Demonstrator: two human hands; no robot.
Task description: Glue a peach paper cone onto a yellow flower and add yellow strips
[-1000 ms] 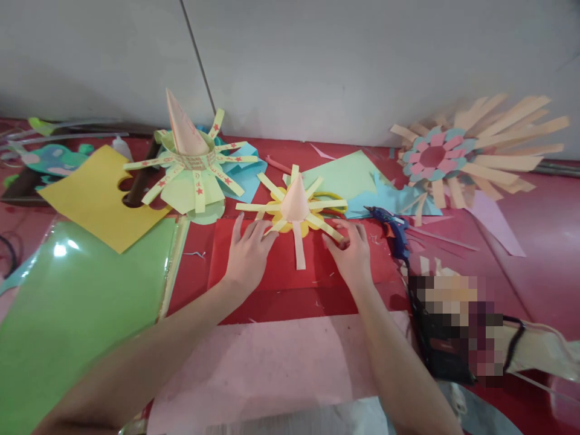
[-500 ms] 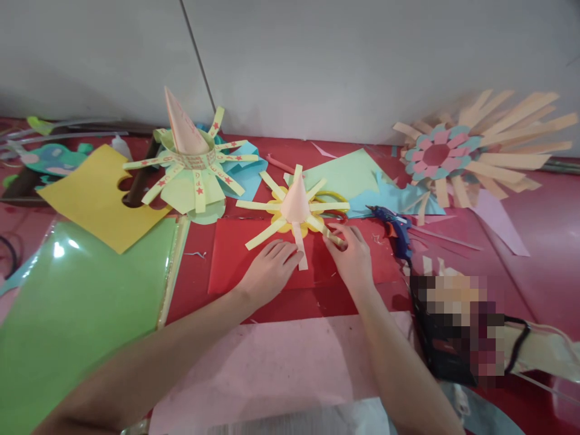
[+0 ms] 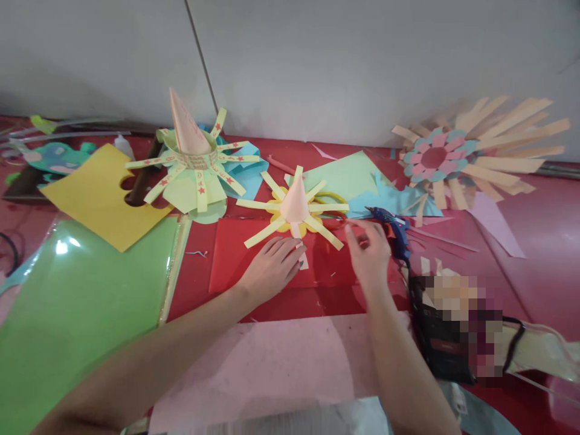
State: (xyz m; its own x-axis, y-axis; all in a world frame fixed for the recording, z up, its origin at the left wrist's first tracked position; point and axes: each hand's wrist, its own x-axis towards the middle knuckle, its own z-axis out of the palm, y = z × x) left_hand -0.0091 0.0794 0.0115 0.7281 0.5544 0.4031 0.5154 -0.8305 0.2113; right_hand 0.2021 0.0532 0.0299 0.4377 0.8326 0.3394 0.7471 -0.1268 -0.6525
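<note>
In the middle of the head view stands a pale pink paper cone (image 3: pixel 295 202) on a yellow scalloped paper flower (image 3: pixel 283 227), with several pale yellow strips (image 3: pixel 327 233) spreading outward. A pinkish paper strip (image 3: pixel 304 260) comes down from its front. My left hand (image 3: pixel 274 266) is closed over this strip, its fingertips across it and covering part of it. To the right, clear of the strips, my right hand (image 3: pixel 370 251) hangs near the glue gun, fingers curled but apart, with nothing visible in them. A red folder or sheet (image 3: pixel 238 241) lies beneath.
A blue glue gun (image 3: pixel 395 228) lies right of my right hand. Yellow-handled scissors (image 3: pixel 338 198) lie partly behind the flower. A larger cone piece (image 3: pixel 189 130) stands back left, beside yellow paper (image 3: pixel 97 190) and a green folder (image 3: pixel 104 302). A fringed paper flower (image 3: pixel 437 158) leans back right.
My right hand has let go of the lower right yellow strip and moved right, towards the glue gun. My left hand has shifted slightly further over the pinkish strip.
</note>
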